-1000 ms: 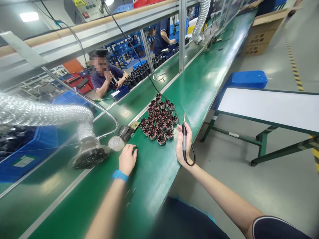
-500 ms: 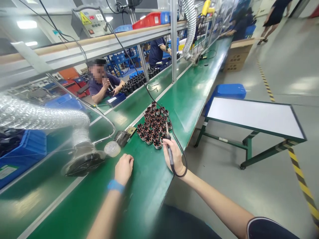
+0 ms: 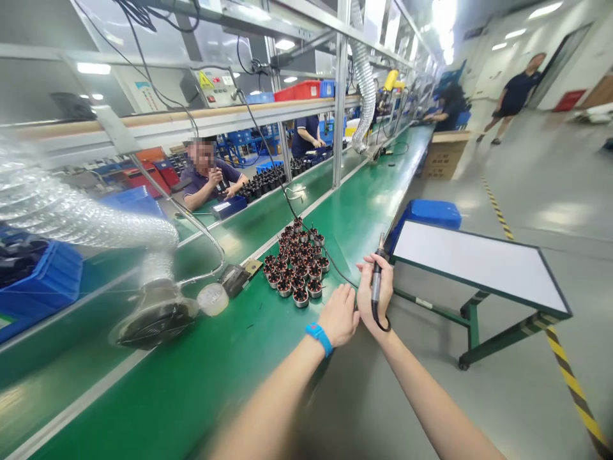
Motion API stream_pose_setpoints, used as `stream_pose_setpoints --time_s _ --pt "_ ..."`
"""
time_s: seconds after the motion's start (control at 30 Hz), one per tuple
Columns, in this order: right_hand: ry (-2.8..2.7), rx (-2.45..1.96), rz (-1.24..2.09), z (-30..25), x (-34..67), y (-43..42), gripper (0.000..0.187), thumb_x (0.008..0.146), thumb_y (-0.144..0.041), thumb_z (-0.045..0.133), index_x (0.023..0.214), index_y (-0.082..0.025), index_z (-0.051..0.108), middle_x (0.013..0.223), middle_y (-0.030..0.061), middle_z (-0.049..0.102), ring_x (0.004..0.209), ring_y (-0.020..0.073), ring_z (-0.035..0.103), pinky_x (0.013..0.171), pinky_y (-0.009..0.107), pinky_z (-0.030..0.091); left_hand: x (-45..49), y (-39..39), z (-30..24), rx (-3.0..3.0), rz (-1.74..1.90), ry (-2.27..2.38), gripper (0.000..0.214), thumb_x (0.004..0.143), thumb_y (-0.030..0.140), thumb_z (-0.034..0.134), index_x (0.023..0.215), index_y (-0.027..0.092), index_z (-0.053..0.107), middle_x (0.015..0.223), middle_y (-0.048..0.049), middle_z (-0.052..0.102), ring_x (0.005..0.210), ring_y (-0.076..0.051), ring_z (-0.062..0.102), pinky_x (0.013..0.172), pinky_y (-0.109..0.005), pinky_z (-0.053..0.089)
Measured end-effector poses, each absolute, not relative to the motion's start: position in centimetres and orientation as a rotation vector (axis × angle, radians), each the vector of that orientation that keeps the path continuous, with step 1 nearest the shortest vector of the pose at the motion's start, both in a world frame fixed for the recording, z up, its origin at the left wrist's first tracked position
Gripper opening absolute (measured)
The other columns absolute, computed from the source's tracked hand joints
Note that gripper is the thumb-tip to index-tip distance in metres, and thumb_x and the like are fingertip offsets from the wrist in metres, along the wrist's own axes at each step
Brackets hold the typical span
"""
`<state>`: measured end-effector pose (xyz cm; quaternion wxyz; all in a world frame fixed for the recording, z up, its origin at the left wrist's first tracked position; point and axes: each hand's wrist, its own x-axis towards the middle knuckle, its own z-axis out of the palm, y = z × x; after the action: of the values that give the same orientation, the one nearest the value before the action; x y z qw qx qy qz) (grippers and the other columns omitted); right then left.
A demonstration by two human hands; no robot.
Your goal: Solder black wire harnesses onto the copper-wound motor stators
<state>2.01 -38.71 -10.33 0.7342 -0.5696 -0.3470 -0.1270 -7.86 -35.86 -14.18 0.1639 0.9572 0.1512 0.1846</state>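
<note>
The right hand point(image 3: 366, 294) hides some cord point(image 3: 339, 272); the left edge cuts duct point(image 3: 96, 218) and bin point(image 3: 60, 275); the carton point(image 3: 445, 155)'s print is illegible.

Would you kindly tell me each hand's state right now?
Left hand: partly curled; whether it holds anything cannot be told.
Right hand: closed around a pen-shaped, metal-tipped grey-and-black soldering iron.

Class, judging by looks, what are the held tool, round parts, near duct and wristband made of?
Held tool: smooth grey handle, probably plastic; shiny tip, likely metal.
Round parts: shiny silvery rims suggest metal; coppery insides may be wire.
Near duct: crinkled bright silver, probably foil.
Wristband: smooth, plain blue; rubber or plastic, unclear.
</note>
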Motion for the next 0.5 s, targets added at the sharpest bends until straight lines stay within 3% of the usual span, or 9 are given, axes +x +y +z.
stream_pose_setpoints --time_s 0.17,0.33,0.5 --pt "-0.809 -1.263 -0.338 -8.7 4.2 -40.4 0.032 0.097 -0.036 0.052 0.123 -0.019 0.055 0.113 0.0105 0.063 0.090 0.0206 0.070 0.089 0.044 0.055 -2.1 -31.7 -14.5 2.662 0.472 0.683 0.066 0.095 0.033 0.037 0.147 -0.005 0.029 0.157 -0.0283 0.028 0.150 -0.034 0.021 0.125 -0.047 0.018" --pt "-0.802 -1.284 -0.327 -8.8 5.0 -40.6 0.034 0.096 -0.039 0.052 0.124 -0.020 0.054 0.113 0.0114 0.062 0.088 0.0209 0.070 0.088 0.045 0.056 -1.2 -30.1 -14.4 2.582 0.503 0.850 0.079 0.095 0.047 0.037 0.149 -0.009 0.023 0.160 -0.0309 0.016 0.150 -0.036 0.017 0.124 -0.045 0.021" --pt "-0.838 -1.307 -0.321 -9.3 5.2 -40.9 0.034 0.095 -0.039 0.054 0.124 -0.020 0.055 0.113 0.0115 0.063 0.087 0.0210 0.070 0.087 0.044 0.057 -2.3 -29.9 -14.6 2.539 0.534 0.902 0.081 0.095 0.050 0.039 0.151 -0.005 0.020 0.161 -0.0287 0.010 0.151 -0.034 0.016 0.123 -0.044 0.025"
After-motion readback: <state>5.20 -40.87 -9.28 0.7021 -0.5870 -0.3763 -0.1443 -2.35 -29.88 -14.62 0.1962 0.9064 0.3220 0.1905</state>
